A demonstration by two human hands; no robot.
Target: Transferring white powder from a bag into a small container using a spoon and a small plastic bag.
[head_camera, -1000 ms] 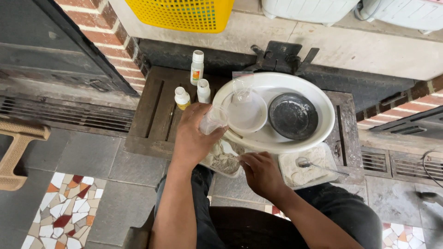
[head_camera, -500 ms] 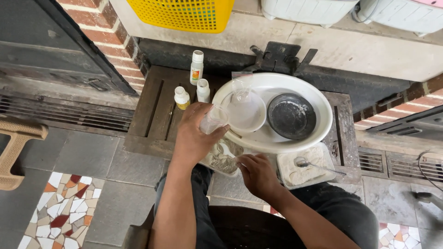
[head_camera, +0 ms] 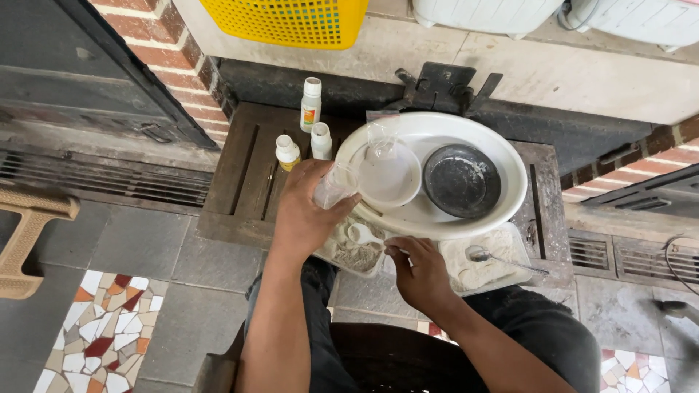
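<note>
Since the earlier frames the right hand point(head_camera: 422, 273) has dipped its small white plastic scoop point(head_camera: 362, 233) into the clear tray of grey powder point(head_camera: 351, 255), fingers pinching the handle. The left hand point(head_camera: 306, 211) is closed around a clear plastic bag point(head_camera: 336, 185) above that tray, beside the large white round basin point(head_camera: 510, 191).

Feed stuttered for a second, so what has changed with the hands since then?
Little. The right hand slid slightly forward-left, working its white spoon in the powder tray. The left hand kept its grip on the clear plastic bag. The basin and bottles stayed put.
</note>
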